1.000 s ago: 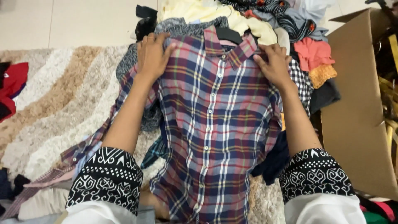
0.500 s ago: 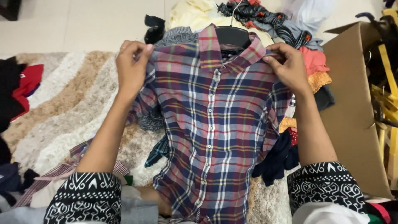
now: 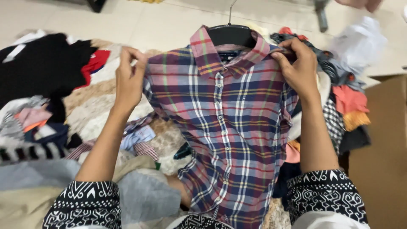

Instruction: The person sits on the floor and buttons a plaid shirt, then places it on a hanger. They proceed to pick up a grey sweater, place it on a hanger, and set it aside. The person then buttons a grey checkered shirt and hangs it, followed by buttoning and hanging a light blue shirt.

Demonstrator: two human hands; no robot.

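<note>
Head view: nearest you, the hem of the red, navy and white plaid button-up shirt [image 3: 231, 140] hangs over your lap between your black-and-white patterned sleeves [image 3: 82, 203]. Your left hand [image 3: 129, 80] is pinched closed on its left shoulder edge, your right hand [image 3: 299, 70] clamped on the right shoulder beside the collar, holding it upright on a black plastic hanger [image 3: 231, 34]. Loose clothes crowd both sides: a mixed pile [image 3: 42, 110] left, a colourful heap [image 3: 345, 93] right against a brown cardboard box [image 3: 381, 161]. Beyond lies pale tiled floor [image 3: 165, 21].
</note>
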